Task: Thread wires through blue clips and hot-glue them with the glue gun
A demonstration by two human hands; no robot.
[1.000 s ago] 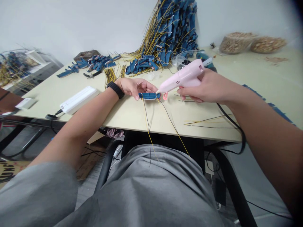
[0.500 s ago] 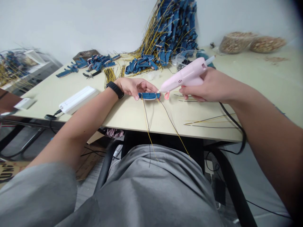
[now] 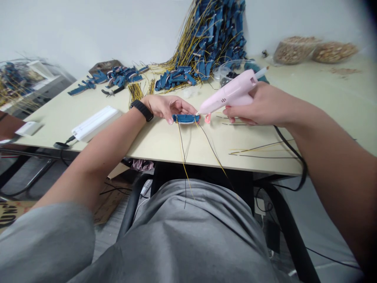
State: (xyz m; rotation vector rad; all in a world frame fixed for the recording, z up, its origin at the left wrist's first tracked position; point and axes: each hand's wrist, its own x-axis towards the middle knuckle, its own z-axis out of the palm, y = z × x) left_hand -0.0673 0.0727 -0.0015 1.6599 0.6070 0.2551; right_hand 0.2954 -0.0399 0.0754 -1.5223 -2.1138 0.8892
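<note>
My left hand [image 3: 173, 107] grips a small blue plastic part [image 3: 185, 118] between thumb and fingers, just above the table. Yellow and black wires [image 3: 183, 149] hang from both ends of the part, over the table edge toward my lap. In my right hand [image 3: 259, 106] is a pink hot glue gun [image 3: 228, 94], its fingers wrapped round the handle. A glue stick [image 3: 261, 73] pokes out of the gun's back. The gun's nozzle is at the right end of the blue part; whether it touches is too small to tell.
A tall heap of blue parts with wires [image 3: 218, 39] leans on the wall. Cutters [image 3: 113, 91], a white box [image 3: 96, 124] and a clear tub [image 3: 232, 68] are on the table [image 3: 318, 102]. Loose wires [image 3: 262, 151] lie right, near the gun's black cord [image 3: 290, 151].
Almost nothing differs. The glue gun's nozzle stays at the right end of the blue part, and both hands hold their places; the view shifts very slightly.
</note>
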